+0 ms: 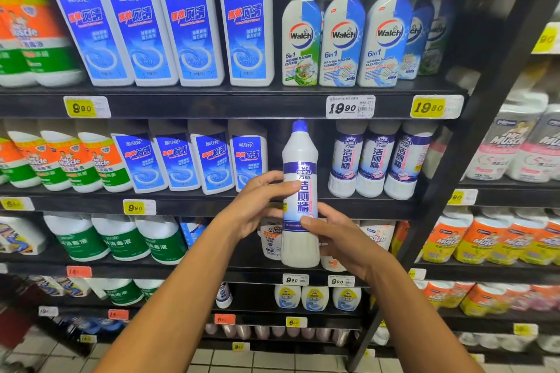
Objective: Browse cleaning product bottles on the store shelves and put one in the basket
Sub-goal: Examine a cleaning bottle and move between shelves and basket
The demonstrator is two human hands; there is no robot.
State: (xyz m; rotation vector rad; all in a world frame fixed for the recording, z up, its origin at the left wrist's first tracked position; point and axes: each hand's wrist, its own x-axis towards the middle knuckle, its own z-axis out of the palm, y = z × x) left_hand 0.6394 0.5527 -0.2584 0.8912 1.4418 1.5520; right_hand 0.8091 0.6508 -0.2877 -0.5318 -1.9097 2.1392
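A tall white cleaner bottle point(300, 239) with a blue cap and a purple-and-white label stands upright in the air in front of the shelves. My left hand point(257, 201) grips its left side at label height, thumb across the front. My right hand point(336, 236) holds its right side lower down, fingers curled behind it. Three matching bottles point(378, 160) stand on the middle shelf to the right. No basket is in view.
Black shelves point(212, 106) hold rows of blue-labelled white bottles point(188, 30), Walch bottles point(342, 36), orange-and-green Mr Muscle bottles point(66, 160) and green-labelled jugs point(121, 239). A second shelf unit point(500, 191) stands at the right. Tiled floor point(257, 360) lies below.
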